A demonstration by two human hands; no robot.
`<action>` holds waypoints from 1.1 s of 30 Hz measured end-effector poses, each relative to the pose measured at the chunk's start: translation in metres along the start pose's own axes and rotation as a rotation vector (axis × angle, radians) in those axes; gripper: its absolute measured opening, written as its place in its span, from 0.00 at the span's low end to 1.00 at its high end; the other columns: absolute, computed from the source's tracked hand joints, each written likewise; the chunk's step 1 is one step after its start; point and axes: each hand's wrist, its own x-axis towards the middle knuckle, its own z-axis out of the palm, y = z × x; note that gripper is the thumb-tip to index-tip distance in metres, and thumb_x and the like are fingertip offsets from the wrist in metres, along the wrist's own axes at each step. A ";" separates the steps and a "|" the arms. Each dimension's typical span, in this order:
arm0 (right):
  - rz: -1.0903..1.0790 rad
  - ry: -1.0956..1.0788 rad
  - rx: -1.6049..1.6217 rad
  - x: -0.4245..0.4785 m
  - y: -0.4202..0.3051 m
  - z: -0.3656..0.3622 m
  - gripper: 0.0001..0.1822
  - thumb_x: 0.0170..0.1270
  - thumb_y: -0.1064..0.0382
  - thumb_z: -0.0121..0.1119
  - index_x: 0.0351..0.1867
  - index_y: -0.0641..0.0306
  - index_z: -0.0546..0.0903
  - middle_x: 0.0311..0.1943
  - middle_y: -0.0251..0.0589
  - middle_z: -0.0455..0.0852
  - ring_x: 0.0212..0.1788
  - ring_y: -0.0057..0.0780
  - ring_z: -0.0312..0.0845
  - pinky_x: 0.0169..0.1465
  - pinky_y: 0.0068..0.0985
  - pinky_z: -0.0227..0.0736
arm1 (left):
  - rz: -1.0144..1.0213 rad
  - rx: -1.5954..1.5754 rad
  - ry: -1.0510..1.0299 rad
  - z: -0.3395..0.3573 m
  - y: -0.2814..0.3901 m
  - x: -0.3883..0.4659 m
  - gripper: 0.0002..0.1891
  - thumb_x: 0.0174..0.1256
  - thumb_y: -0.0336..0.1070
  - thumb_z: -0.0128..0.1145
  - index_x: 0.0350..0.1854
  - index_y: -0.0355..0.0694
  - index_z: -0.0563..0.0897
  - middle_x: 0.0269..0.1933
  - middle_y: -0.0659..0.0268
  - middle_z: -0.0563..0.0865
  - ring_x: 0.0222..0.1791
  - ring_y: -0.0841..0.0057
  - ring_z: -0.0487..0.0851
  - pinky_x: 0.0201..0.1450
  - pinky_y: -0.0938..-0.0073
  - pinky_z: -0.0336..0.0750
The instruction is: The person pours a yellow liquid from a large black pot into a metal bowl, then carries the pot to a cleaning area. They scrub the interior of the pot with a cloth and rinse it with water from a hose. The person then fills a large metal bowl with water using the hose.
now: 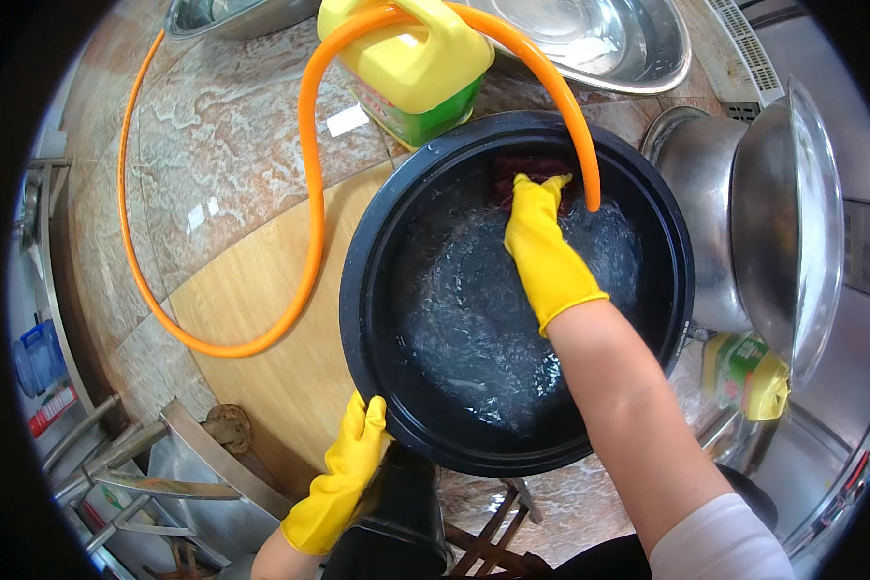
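A big round black tub [361, 304] stands before me with rippling, clear water [464, 319] in it. My right hand [547, 243], in a yellow rubber glove, reaches across to the tub's far inner side. Its fingers are on a dark red cloth [507, 168], partly covered by the glove. At the near left, my left hand [348, 464], gloved the same way, grips the outer rim with the thumb side uppermost. An orange hose [310, 130] arches over the far rim, and its end hangs inside the tub, just right of my right hand.
A yellow jug with a green label [413, 80] stands behind the tub, under the hose. Metal basins [602, 43] lie beyond; a steel pot [703, 217] and a large bowl [776, 239] stand at right. A wooden board [261, 290] and metal rack [210, 449] are at left.
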 end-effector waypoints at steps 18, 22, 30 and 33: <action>-0.743 -1.198 -0.698 -0.178 0.128 -0.104 0.43 0.51 0.73 0.60 0.74 0.59 0.62 0.66 0.54 0.74 0.61 0.53 0.74 0.64 0.41 0.69 | 0.300 0.434 0.320 -0.009 0.077 0.055 0.28 0.76 0.53 0.47 0.72 0.43 0.65 0.56 0.44 0.84 0.56 0.46 0.82 0.60 0.56 0.73; -0.645 -1.578 -1.201 -0.146 0.115 -0.183 0.41 0.55 0.72 0.60 0.74 0.47 0.66 0.71 0.44 0.71 0.65 0.46 0.73 0.66 0.40 0.68 | 0.319 0.377 0.353 -0.004 0.071 0.061 0.26 0.76 0.53 0.48 0.69 0.44 0.68 0.55 0.45 0.84 0.56 0.46 0.82 0.60 0.56 0.73; -0.332 -1.403 -1.882 -0.071 0.068 -0.245 0.25 0.64 0.56 0.58 0.65 0.39 0.78 0.65 0.41 0.78 0.68 0.45 0.70 0.67 0.40 0.66 | 0.363 0.147 0.329 -0.006 0.058 0.069 0.24 0.77 0.52 0.48 0.67 0.43 0.73 0.58 0.50 0.84 0.60 0.56 0.81 0.64 0.64 0.70; -0.195 -1.479 -1.682 -0.084 0.092 -0.246 0.24 0.66 0.53 0.57 0.65 0.42 0.78 0.63 0.47 0.79 0.65 0.49 0.73 0.67 0.40 0.66 | 0.257 -0.074 0.250 -0.012 0.059 0.068 0.23 0.79 0.49 0.45 0.67 0.42 0.75 0.63 0.58 0.81 0.64 0.65 0.77 0.68 0.71 0.65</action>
